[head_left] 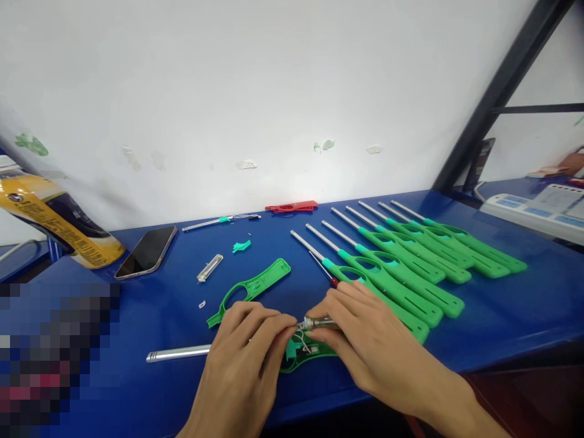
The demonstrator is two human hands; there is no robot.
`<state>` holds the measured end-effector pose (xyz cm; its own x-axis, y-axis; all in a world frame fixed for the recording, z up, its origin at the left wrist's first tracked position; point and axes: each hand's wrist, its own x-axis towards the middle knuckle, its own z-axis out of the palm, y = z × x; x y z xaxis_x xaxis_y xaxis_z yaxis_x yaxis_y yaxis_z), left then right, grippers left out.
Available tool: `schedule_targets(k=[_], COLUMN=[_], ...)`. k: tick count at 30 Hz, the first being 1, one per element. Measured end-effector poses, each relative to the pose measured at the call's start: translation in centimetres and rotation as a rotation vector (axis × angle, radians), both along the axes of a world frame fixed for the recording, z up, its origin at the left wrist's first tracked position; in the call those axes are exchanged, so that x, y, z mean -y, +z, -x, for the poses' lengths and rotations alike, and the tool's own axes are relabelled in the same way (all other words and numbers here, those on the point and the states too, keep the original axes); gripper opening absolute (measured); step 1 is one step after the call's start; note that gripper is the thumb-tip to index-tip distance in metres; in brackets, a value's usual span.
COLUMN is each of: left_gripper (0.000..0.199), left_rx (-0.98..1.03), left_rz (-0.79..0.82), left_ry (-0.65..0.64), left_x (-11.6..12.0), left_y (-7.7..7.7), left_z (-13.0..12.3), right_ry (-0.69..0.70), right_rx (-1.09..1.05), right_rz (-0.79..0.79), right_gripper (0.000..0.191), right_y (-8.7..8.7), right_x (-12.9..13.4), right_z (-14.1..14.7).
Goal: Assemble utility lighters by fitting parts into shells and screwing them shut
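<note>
My right hand [365, 331] is closed on a small clear cartridge [322, 323] with a pale end, held above an open green lighter half [292, 365]. My left hand [249, 347] has its fingertips pinched at the cartridge's pale end; what they grip is too small to make out. White wires and a teal part [291, 349] show inside the green half. A metal tube [177, 353] sticks out to the left from behind my left hand. Just beyond my hands lies a second green shell half [255, 285]. A red-handled screwdriver [334, 283] touches the lighters near my right hand.
Several green lighters [396, 280] lie in a row at the right. Farther back are a red shell [292, 207], a metal tube assembly [205, 224], a teal piece [241, 246] and another clear cartridge [210, 267]. A phone [146, 251] and a yellow bottle [59, 213] are at the left.
</note>
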<state>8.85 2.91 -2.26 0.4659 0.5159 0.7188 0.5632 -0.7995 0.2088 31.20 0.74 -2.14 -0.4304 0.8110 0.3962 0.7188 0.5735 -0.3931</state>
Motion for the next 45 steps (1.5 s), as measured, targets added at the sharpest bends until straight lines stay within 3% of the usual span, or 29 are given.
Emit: schedule_targets(k=[21, 30, 37, 45], left_gripper=[0.020, 0.017, 0.019, 0.024], left_rx=[-0.021, -0.005, 0.005, -0.019], left_rz=[-0.132, -0.070, -0.073, -0.053], left_ry=[-0.064, -0.040, -0.076, 0.013], left_x=[0.4, 0.4, 0.3, 0.8], left_y=[-0.1, 0.4, 0.5, -0.2], left_z=[-0.4, -0.1, -0.7, 0.6], right_ry=[0.063, 0.003, 0.035, -0.012], right_rx=[0.075, -0.002, 0.020, -0.043], right_rz=[-0.167, -0.152, -0.189, -0.168], right_gripper=[0.013, 0.010, 0.011, 0.014], right_y=[0.1, 0.1, -0.1, 0.0], right_x=[-0.1, 0.1, 0.2, 0.0], right_z=[0.2, 0.1, 0.2, 0.1])
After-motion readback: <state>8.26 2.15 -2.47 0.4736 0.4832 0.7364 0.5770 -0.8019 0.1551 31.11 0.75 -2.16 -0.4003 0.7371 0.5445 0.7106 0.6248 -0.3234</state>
